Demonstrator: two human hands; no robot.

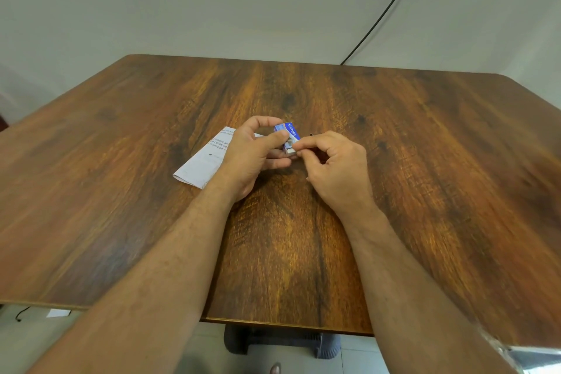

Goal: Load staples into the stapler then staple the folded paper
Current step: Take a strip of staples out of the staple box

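1. Holding the staple box (287,134) above the table (394,136), your left hand (258,155) has its thumb and fingers curled round the box's left side.
2. Your right hand (337,164) pinches at the box's near, open end, where a pale strip of staples (291,151) shows; the fingertips touch it.
3. The box's long axis runs away from you, tilted slightly left, with the open end toward you. So the strip should slide out toward you and rightward, and your right hand is the nearer one for that pull.
4. The paper (202,165) lies flat just left of your left hand, partly under it, untouched.
5. The stapler I cannot make out; a small dark tip (311,133) peeks beyond your right hand, too hidden to name.
6. My judgement: loading has barely begun. Pull gently, since a staple strip snaps easily.
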